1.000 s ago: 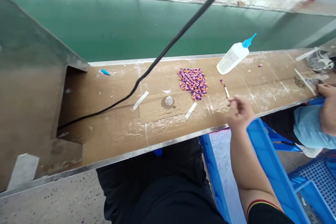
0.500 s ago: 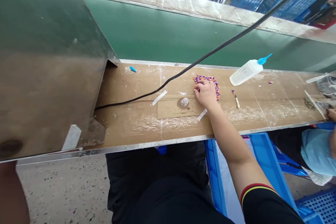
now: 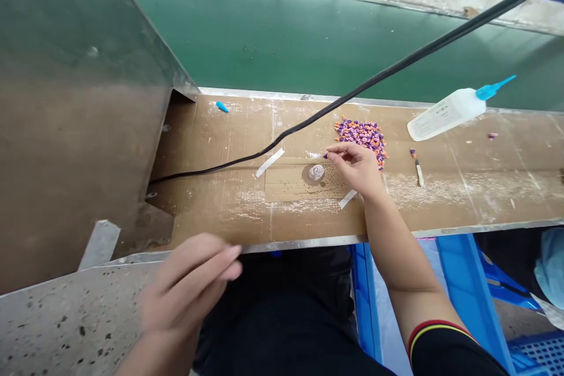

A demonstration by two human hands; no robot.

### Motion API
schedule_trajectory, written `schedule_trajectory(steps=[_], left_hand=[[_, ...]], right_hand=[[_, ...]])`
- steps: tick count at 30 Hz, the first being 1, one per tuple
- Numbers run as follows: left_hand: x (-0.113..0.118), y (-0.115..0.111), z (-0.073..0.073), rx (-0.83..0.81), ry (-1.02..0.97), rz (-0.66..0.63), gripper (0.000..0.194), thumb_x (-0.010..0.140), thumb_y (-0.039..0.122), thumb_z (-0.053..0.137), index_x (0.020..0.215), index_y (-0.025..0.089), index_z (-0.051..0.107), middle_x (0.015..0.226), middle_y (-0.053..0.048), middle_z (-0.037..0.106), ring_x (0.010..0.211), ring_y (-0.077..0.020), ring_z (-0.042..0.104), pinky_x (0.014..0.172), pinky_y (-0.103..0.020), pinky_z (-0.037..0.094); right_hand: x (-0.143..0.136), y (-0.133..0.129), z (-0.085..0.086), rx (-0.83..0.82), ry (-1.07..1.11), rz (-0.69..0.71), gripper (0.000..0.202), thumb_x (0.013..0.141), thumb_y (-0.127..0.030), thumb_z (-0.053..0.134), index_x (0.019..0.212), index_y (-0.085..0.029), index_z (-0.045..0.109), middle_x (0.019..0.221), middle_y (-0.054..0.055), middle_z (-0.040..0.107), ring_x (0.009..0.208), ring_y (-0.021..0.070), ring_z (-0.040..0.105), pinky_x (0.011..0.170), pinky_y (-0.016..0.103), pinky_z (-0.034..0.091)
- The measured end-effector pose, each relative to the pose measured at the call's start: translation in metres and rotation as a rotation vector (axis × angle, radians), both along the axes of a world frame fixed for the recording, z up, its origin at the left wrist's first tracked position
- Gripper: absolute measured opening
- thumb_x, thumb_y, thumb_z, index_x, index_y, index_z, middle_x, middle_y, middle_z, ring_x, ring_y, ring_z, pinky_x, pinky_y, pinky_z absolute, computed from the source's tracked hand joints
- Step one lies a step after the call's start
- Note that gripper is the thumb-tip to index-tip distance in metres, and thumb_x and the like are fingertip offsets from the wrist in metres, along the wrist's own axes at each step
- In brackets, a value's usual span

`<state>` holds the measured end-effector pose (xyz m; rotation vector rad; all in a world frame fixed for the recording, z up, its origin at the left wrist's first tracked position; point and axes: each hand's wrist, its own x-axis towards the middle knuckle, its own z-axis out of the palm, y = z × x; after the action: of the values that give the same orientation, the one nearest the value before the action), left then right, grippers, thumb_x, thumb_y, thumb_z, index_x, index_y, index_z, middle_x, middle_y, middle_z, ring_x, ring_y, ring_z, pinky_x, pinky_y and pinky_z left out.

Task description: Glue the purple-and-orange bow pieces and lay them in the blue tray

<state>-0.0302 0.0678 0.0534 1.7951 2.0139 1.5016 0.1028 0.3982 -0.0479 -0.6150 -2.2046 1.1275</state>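
My right hand pinches a small purple piece, now drawn left of the purple-and-orange pile and near the small clear cup: one piece is singled out. My left hand has come in, too blurred to tell its grip.

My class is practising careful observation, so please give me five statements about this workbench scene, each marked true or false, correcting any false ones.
1. The right hand has a small purple piece at its fingertips. True.
2. The left hand is resting on the pile of small coloured pieces. False: it is by the bench's front edge, away from the pile.
3. The white bottle has a blue nozzle. True.
4. The black cable is wrapped around the bottle. False: it passes clear of it.
5. The knife is left of the pile. False: it is to the right.
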Motion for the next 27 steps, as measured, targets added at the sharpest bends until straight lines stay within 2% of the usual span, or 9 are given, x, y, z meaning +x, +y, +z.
schedule_trajectory(steps=[2,5,7,10,12,17,20,23,27], left_hand=[[0.004,0.031,-0.010,-0.013,0.011,0.001,0.025,0.103,0.040,0.069,0.122,0.027,0.077,0.098,-0.006,0.074,0.091,-0.0178,0.070,0.085,-0.029,0.059],[0.002,0.082,-0.034,-0.046,0.028,-0.036,0.028,0.103,0.043,0.068,0.123,0.028,0.078,0.096,-0.006,0.075,0.085,-0.0179,0.071,0.083,-0.030,0.060],[-0.005,0.105,-0.051,-0.048,0.074,-0.085,0.021,0.104,0.035,0.066,0.119,0.028,0.080,0.091,-0.005,0.075,0.080,-0.0157,0.071,0.078,-0.026,0.059],[-0.020,0.125,-0.072,0.011,0.203,-0.175,0.027,0.106,0.018,0.057,0.116,0.025,0.080,0.087,-0.003,0.077,0.073,-0.0124,0.070,0.070,-0.022,0.056],[-0.027,0.133,-0.082,0.032,0.159,-0.163,0.024,0.104,0.016,0.061,0.114,0.022,0.081,0.091,-0.003,0.080,0.076,-0.0129,0.074,0.072,-0.022,0.059],[-0.032,0.138,-0.097,-0.044,-0.220,-0.024,0.016,0.099,0.023,0.071,0.108,0.023,0.084,0.100,-0.005,0.083,0.090,-0.0179,0.081,0.088,-0.031,0.066],[-0.029,0.136,-0.098,-0.090,-0.461,0.003,0.016,0.097,0.026,0.073,0.107,0.021,0.085,0.100,-0.006,0.083,0.091,-0.0183,0.081,0.087,-0.030,0.068],[-0.024,0.136,-0.097,-0.097,-0.682,0.036,0.025,0.094,0.028,0.076,0.117,0.019,0.082,0.094,-0.006,0.083,0.087,-0.0177,0.081,0.083,-0.029,0.068],[-0.020,0.138,-0.096,-0.082,-0.774,0.031,0.021,0.092,0.029,0.078,0.109,0.019,0.084,0.090,-0.006,0.082,0.082,-0.0173,0.080,0.081,-0.030,0.069]], right_hand=[[0.004,0.001,0.001,-0.021,-0.044,0.050,0.015,0.096,-0.036,0.075,0.100,-0.024,0.083,0.086,0.002,0.078,0.062,0.0128,0.058,0.062,0.030,0.051],[0.008,0.003,0.007,0.089,-0.061,0.139,0.011,0.096,-0.033,0.076,0.098,-0.024,0.083,0.086,0.002,0.079,0.064,0.0136,0.060,0.065,0.031,0.053],[0.009,0.001,0.012,0.188,-0.062,0.191,0.009,0.098,-0.030,0.075,0.099,-0.025,0.082,0.090,0.002,0.080,0.072,0.0161,0.065,0.070,0.033,0.055],[0.009,-0.003,0.019,0.300,-0.057,0.261,0.009,0.101,-0.027,0.072,0.099,-0.026,0.080,0.091,0.002,0.081,0.082,0.0188,0.070,0.079,0.035,0.058],[0.008,-0.006,0.020,0.350,-0.060,0.289,0.011,0.103,-0.026,0.069,0.099,-0.026,0.079,0.091,0.002,0.082,0.085,0.0195,0.071,0.082,0.037,0.058],[0.006,-0.007,0.015,0.454,-0.108,0.267,0.013,0.104,-0.028,0.067,0.099,-0.027,0.079,0.091,0.002,0.082,0.084,0.0215,0.071,0.083,0.040,0.059],[0.005,-0.009,0.013,0.501,-0.094,0.230,0.012,0.104,-0.026,0.067,0.100,-0.026,0.078,0.090,0.003,0.082,0.083,0.0222,0.070,0.083,0.041,0.058],[0.004,-0.012,0.014,0.530,-0.084,0.230,0.012,0.103,-0.024,0.067,0.097,-0.026,0.077,0.088,0.003,0.081,0.081,0.0218,0.069,0.082,0.041,0.058],[0.003,-0.014,0.015,0.550,-0.059,0.224,0.012,0.103,-0.023,0.067,0.095,-0.025,0.076,0.085,0.003,0.080,0.079,0.0211,0.068,0.079,0.039,0.058]])
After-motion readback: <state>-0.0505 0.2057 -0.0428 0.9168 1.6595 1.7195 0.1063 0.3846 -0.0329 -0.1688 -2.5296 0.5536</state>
